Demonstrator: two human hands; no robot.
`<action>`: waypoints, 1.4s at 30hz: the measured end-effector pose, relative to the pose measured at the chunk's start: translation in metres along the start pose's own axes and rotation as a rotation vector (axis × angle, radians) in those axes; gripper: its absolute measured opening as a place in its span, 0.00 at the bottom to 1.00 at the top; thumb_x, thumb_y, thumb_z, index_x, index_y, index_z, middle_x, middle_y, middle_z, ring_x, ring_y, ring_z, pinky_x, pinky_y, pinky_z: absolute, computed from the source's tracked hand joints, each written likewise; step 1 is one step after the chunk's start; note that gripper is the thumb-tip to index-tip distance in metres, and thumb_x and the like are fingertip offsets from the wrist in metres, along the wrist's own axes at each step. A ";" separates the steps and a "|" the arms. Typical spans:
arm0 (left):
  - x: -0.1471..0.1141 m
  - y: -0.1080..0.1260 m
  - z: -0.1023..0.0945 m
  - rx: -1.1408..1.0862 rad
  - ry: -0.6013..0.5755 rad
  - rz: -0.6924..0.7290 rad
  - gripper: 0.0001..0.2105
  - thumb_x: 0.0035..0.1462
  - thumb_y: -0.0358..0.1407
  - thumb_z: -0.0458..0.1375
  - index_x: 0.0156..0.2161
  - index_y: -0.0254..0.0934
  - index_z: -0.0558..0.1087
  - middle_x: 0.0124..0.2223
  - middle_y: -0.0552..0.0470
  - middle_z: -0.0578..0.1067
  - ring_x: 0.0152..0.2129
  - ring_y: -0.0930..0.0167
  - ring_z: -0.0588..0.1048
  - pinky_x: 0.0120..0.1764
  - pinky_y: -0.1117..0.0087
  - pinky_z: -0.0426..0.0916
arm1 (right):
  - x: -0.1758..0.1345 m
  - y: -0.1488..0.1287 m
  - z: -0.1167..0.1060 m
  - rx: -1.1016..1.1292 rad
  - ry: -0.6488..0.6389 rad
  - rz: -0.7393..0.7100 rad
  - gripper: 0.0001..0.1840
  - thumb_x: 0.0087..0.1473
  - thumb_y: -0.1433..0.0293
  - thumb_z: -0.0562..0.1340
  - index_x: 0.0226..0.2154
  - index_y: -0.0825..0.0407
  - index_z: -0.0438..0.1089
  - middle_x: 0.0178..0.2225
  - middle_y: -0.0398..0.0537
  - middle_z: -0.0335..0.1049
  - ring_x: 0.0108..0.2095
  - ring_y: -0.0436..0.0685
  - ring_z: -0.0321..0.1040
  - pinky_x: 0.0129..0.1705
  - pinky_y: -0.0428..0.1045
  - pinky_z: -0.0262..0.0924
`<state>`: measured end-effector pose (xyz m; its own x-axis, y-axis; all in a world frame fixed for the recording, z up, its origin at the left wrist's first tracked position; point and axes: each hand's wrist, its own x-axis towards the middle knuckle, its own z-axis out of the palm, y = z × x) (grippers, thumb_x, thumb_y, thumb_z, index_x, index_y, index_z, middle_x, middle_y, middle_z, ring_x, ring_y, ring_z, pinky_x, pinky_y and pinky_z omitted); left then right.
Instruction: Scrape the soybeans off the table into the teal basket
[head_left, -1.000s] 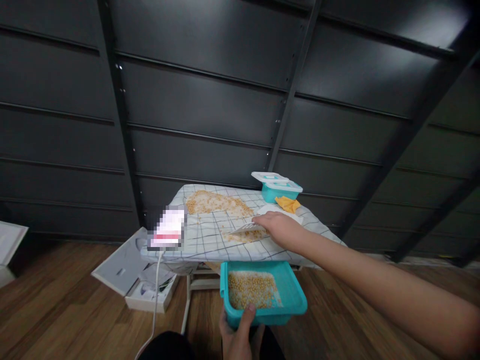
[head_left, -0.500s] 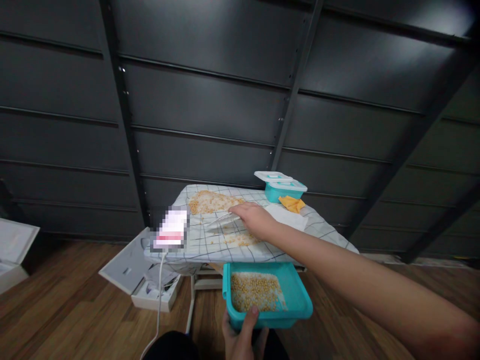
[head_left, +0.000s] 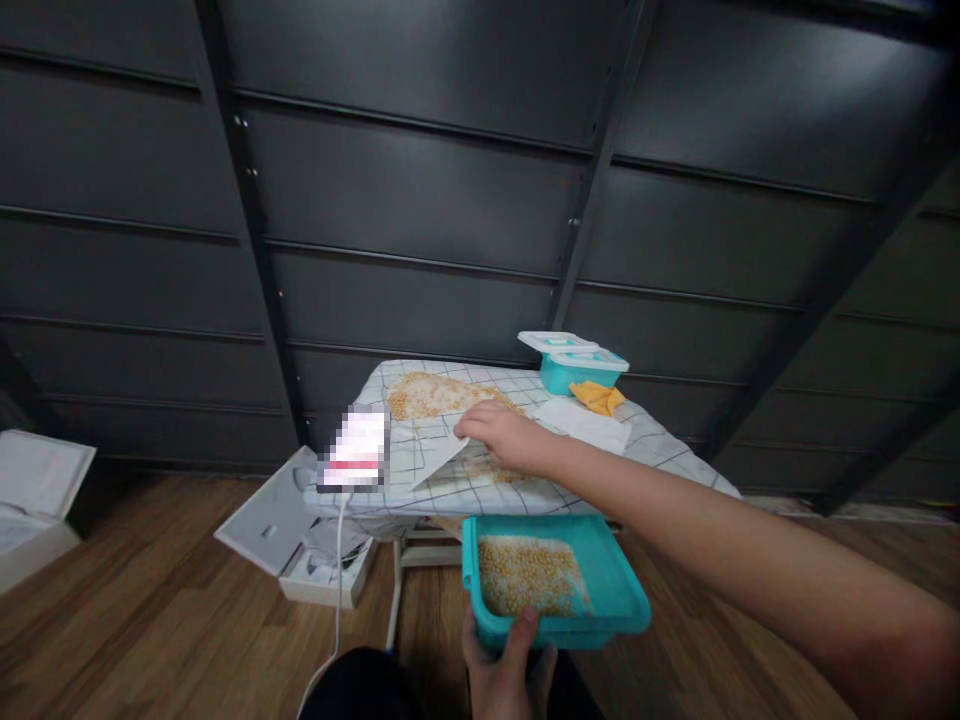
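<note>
My left hand (head_left: 504, 660) grips the near wall of a teal plastic box (head_left: 619, 580), thumb over the rim and fingers underneath. Yellow beans mixed with white grains (head_left: 529, 575) lie in the box, mostly towards its left side. The box hangs just below the table's front edge. Over the table, my right hand (head_left: 506, 435) pinches a white sheet of paper (head_left: 441, 460), which slants down to the checked cloth (head_left: 401, 470). A small scatter of grains lies beside the paper, partly behind the hand. Farther back spreads a larger heap of beans and white grains (head_left: 435, 397).
A lidded teal box (head_left: 574, 375), an orange cloth (head_left: 598, 397) and another white sheet (head_left: 585, 425) sit at the back right. A blurred-out phone (head_left: 356, 450) with a white cable (head_left: 339, 560) is at the left. Open white boxes (head_left: 311, 590) stand on the floor.
The paper in my right hand has turned and now shows its face more, its lower end nearer the front edge. The whole view has shifted slightly; my left hand still holds the box.
</note>
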<state>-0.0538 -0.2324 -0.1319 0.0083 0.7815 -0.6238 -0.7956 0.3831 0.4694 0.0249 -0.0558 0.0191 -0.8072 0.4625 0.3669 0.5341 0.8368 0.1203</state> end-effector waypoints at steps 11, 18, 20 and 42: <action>-0.004 0.005 0.000 0.013 -0.038 0.042 0.25 0.45 0.35 0.65 0.48 0.45 0.60 0.45 0.48 0.74 0.36 0.66 0.77 0.39 0.60 0.73 | -0.054 -0.004 -0.019 0.065 0.083 0.075 0.19 0.44 0.85 0.51 0.35 0.54 0.68 0.33 0.51 0.68 0.39 0.57 0.61 0.44 0.55 0.58; -0.007 0.004 0.001 -0.003 -0.003 0.047 0.24 0.46 0.34 0.65 0.47 0.46 0.60 0.42 0.50 0.73 0.34 0.68 0.77 0.37 0.61 0.73 | -0.078 -0.003 -0.021 0.065 0.105 0.092 0.20 0.47 0.85 0.49 0.36 0.53 0.68 0.35 0.51 0.70 0.42 0.58 0.63 0.48 0.57 0.58; -0.008 0.002 0.003 -0.004 -0.008 0.066 0.24 0.45 0.33 0.65 0.47 0.46 0.60 0.42 0.51 0.74 0.34 0.68 0.77 0.37 0.61 0.73 | -0.082 -0.003 -0.024 0.076 0.097 0.091 0.20 0.47 0.85 0.49 0.36 0.53 0.68 0.35 0.51 0.70 0.42 0.57 0.63 0.48 0.57 0.58; -0.008 0.002 0.019 0.023 -0.007 0.088 0.25 0.46 0.35 0.65 0.48 0.47 0.61 0.47 0.49 0.74 0.39 0.66 0.76 0.40 0.59 0.73 | -0.126 -0.013 -0.046 0.114 0.172 0.098 0.16 0.55 0.79 0.52 0.43 0.51 0.67 0.42 0.52 0.72 0.47 0.56 0.66 0.54 0.59 0.59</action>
<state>-0.0436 -0.2283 -0.1141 -0.0566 0.8163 -0.5748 -0.7794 0.3237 0.5364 0.1308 -0.1385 0.0137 -0.6933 0.4943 0.5244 0.5679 0.8227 -0.0247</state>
